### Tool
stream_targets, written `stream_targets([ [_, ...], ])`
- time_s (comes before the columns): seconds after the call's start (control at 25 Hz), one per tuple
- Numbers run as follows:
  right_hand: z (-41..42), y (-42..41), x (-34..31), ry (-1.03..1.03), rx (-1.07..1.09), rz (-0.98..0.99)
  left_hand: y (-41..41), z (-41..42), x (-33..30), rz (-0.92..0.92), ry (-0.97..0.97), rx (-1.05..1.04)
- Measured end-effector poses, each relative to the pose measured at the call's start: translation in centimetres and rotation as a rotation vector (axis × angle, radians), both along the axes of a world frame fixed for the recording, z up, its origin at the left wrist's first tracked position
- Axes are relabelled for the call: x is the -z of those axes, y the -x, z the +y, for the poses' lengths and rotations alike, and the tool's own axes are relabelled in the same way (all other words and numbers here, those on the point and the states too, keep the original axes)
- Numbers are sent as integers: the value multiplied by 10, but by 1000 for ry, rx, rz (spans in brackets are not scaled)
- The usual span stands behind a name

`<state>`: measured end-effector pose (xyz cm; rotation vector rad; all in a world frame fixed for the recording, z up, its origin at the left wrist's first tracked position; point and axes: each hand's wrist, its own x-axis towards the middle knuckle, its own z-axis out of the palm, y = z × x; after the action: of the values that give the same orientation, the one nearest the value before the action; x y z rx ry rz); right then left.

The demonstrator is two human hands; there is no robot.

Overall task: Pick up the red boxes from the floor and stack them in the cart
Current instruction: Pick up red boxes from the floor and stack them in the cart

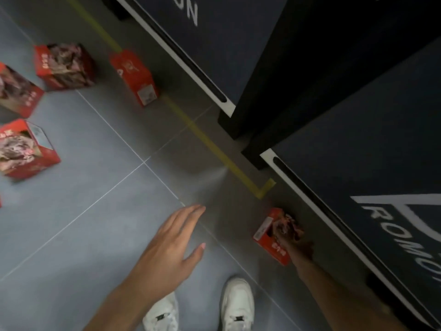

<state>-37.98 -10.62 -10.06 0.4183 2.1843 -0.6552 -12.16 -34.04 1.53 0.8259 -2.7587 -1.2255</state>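
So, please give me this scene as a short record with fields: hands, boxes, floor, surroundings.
left hand: open, fingers spread, above the floor, holds nothing
right hand: blurred, at the nearest red box; grip unclear
other red boxes: four in full view, e.g., on the floor
floor: grey tiles, yellow tape line
surroundings: dark display units at right
cart: not visible

The left hand (174,244) is held open, fingers extended, palm down, left of the red box (272,237). The right hand (299,247) is blurred against that box; its grip cannot be determined.
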Motion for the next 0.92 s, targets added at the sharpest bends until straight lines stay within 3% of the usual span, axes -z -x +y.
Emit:
stream_targets([
  [0.32, 14, -4, 39, 196, 298, -122, 1, 2, 54, -47, -53, 21],
  [0.4, 12, -5, 38, 95, 153, -20, 0, 2, 53, -61, -65, 25],
  [0.6, 5, -20, 44, 172, 113, 72, -8, -9, 26, -71, -78, 11],
  [0.76, -31, -34, 2, 62, -254, 162, -25, -20, -9, -81, -89, -42],
  [0.92, -67, -49, -41, 102, -482, 164, -52, -30, -60, -110, -99, -102],
])
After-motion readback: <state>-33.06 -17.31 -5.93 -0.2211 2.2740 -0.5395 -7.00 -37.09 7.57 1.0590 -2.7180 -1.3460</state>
